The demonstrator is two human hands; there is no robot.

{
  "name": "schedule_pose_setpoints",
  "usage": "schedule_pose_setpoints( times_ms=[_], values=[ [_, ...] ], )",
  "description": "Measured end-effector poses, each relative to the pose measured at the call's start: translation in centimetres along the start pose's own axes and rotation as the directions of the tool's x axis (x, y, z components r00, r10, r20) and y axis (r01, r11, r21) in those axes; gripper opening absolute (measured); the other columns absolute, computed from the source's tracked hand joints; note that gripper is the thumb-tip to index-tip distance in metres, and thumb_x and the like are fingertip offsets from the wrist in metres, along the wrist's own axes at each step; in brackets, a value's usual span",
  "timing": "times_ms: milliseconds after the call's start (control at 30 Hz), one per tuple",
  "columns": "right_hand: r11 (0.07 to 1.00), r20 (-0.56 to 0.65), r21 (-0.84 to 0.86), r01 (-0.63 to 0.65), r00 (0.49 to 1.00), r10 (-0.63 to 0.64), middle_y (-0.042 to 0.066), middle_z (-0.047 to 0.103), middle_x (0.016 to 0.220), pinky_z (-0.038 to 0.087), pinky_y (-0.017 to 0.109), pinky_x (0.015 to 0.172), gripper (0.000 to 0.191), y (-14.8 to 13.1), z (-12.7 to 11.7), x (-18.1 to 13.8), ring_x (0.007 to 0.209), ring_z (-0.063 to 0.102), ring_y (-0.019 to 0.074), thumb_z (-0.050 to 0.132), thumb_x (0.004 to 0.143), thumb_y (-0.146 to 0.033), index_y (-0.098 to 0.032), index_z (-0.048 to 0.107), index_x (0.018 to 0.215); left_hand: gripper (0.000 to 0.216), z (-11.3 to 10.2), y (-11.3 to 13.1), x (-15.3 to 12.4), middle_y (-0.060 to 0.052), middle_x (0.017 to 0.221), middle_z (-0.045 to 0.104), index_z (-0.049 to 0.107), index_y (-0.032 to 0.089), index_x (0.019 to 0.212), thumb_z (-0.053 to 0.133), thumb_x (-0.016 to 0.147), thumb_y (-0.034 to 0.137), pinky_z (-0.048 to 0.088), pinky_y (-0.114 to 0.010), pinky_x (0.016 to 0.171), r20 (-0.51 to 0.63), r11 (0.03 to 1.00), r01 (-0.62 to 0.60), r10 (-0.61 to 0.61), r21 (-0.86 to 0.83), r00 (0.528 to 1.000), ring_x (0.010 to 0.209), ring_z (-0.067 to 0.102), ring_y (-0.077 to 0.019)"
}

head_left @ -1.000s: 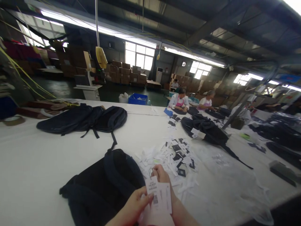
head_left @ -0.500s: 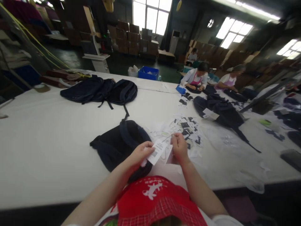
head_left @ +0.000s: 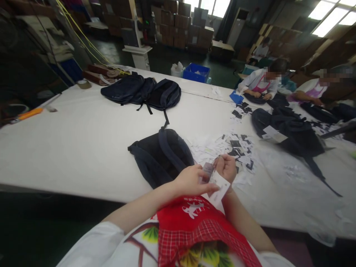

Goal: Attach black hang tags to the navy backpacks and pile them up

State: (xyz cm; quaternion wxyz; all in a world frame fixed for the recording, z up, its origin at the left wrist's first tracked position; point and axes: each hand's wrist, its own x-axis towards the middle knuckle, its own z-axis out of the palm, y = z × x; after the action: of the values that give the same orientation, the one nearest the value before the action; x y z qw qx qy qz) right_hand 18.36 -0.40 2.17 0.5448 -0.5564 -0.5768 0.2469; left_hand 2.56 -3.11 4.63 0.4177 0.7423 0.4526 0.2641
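Note:
My left hand (head_left: 196, 181) is closed on paper hang tags (head_left: 220, 183), the thumb and fingers gripping a white one. Beside it, my right hand (head_left: 226, 167) pinches the thin dark string (head_left: 215, 159) from which the tags hang. A smaller grey tag (head_left: 207, 168) shows between the two hands. Just left of them, a dark navy backpack (head_left: 160, 157) lies flat with its straps facing up. Behind my right hand spreads a heap of loose white and black tags (head_left: 241, 148).
Several dark backpacks lie on the white table (head_left: 83, 148): a group (head_left: 141, 91) at the far left, another pile (head_left: 289, 129) at right. Clear plastic bags (head_left: 280, 170) lie on the right. Two co-workers (head_left: 261, 83) handle bags across the table. A blue bin (head_left: 196, 72) stands beyond its edge.
The view has swung left and down. My left hand has moved over toward my right hand, and the white tag has turned, with a grey tag now showing.

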Motion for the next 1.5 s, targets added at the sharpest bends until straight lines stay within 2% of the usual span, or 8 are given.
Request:
schedule_pose_setpoints(
  times_ms=[300, 567, 833, 900, 1000, 1100, 1300, 1500],
  values=[
    [0.995, -0.023, -0.098, -0.017, 1.0, 0.015, -0.003, 0.059, 0.063, 0.045, 0.025, 0.054, 0.019, -1.0, 0.3, -0.7, 0.052, 0.055, 0.0122, 0.05, 0.093, -0.04, -0.021, 0.051, 0.091, 0.045, 1.9, -0.7, 0.4, -0.007, 0.087, 0.067, 0.077, 0.021, 0.086, 0.076, 0.063, 0.06, 0.046, -0.028, 0.068, -0.019, 0.994, -0.014, 0.012, -0.109, 1.0, 0.077, 0.062, -0.0217],
    [0.845, 0.13, 0.453, -0.284, 0.959, 0.252, -0.009, 0.046, 0.056, 0.043, 0.023, 0.048, 0.025, -2.4, 0.3, 0.6, 0.043, 0.045, 0.0084, 0.06, 0.087, -0.045, -0.024, 0.047, 0.087, 0.076, 2.6, -0.2, 0.0, -0.012, 0.105, 0.065, 0.067, 0.018, 0.107, 0.077, 0.051, 0.069, 0.05, -0.037, 0.082, 0.021, 0.995, -0.091, 0.09, 0.032, 0.996, 0.093, 0.062, -0.0286],
    [0.82, 0.176, 0.467, -0.332, 0.943, 0.281, -0.005, 0.054, 0.059, 0.044, 0.026, 0.054, 0.023, -2.6, -0.2, 1.2, 0.051, 0.049, 0.0113, 0.066, 0.082, -0.04, -0.024, 0.051, 0.081, 0.022, 2.3, 0.2, -0.5, -0.006, 0.093, 0.064, 0.062, 0.018, 0.096, 0.053, 0.085, 0.034, 0.051, -0.034, 0.076, -0.006, 0.905, -0.123, 0.137, 0.407, 0.991, 0.085, 0.062, -0.0216],
    [0.799, 0.353, 0.422, -0.428, 0.89, 0.289, -0.003, 0.056, 0.057, 0.046, 0.027, 0.06, 0.022, -2.6, -1.1, 1.9, 0.057, 0.053, 0.0132, 0.066, 0.081, -0.04, -0.022, 0.053, 0.078, 0.019, 1.7, 0.0, -0.5, -0.007, 0.091, 0.063, 0.061, 0.016, 0.095, 0.049, 0.088, 0.027, 0.051, -0.034, 0.072, -0.017, 0.847, -0.126, 0.158, 0.516, 0.987, 0.083, 0.061, -0.0214],
    [0.771, 0.664, 0.249, -0.586, 0.683, 0.304, -0.001, 0.058, 0.059, 0.047, 0.03, 0.07, 0.02, -2.6, -2.9, 3.3, 0.068, 0.058, 0.0166, 0.063, 0.082, -0.039, -0.022, 0.054, 0.076, 0.022, 0.9, -0.6, -0.3, -0.009, 0.092, 0.062, 0.061, 0.013, 0.096, 0.04, 0.092, 0.019, 0.049, -0.033, 0.064, 0.03, 0.724, -0.185, 0.222, 0.664, 0.975, 0.083, 0.059, -0.0223],
    [0.855, 0.764, 0.023, -0.518, 0.561, 0.32, 0.002, 0.065, 0.077, 0.046, 0.032, 0.074, 0.019, -2.2, -3.9, 4.1, 0.075, 0.059, 0.0177, 0.06, 0.081, -0.039, -0.021, 0.056, 0.077, 0.028, 0.7, -0.9, -0.2, -0.011, 0.091, 0.061, 0.061, 0.012, 0.092, 0.033, 0.094, 0.012, 0.046, -0.033, 0.058, 0.125, 0.629, -0.255, 0.244, 0.735, 0.962, 0.082, 0.058, -0.0228],
    [0.919, 0.605, -0.384, 0.091, 0.777, 0.176, 0.003, 0.066, 0.081, 0.042, 0.033, 0.073, 0.014, -1.0, -2.5, 2.0, 0.078, 0.06, 0.0206, 0.045, 0.087, -0.03, -0.022, 0.056, 0.083, 0.023, 1.2, -0.8, 0.0, -0.011, 0.088, 0.063, 0.062, 0.011, 0.092, 0.039, 0.091, 0.011, 0.046, -0.032, 0.06, 0.091, 0.707, -0.171, 0.15, 0.687, 0.985, 0.081, 0.06, -0.0226],
    [0.892, 0.334, -0.416, 0.178, 0.942, -0.033, 0.002, 0.063, 0.068, 0.041, 0.031, 0.063, 0.015, 0.8, -1.6, -0.2, 0.064, 0.06, 0.021, 0.04, 0.092, -0.031, -0.021, 0.052, 0.092, 0.025, 0.2, -0.5, 0.1, -0.004, 0.079, 0.064, 0.062, 0.016, 0.074, 0.042, 0.089, 0.02, 0.046, -0.028, 0.068, 0.083, 0.944, -0.08, 0.056, 0.321, 0.995, 0.073, 0.06, -0.0173]
  ],
)
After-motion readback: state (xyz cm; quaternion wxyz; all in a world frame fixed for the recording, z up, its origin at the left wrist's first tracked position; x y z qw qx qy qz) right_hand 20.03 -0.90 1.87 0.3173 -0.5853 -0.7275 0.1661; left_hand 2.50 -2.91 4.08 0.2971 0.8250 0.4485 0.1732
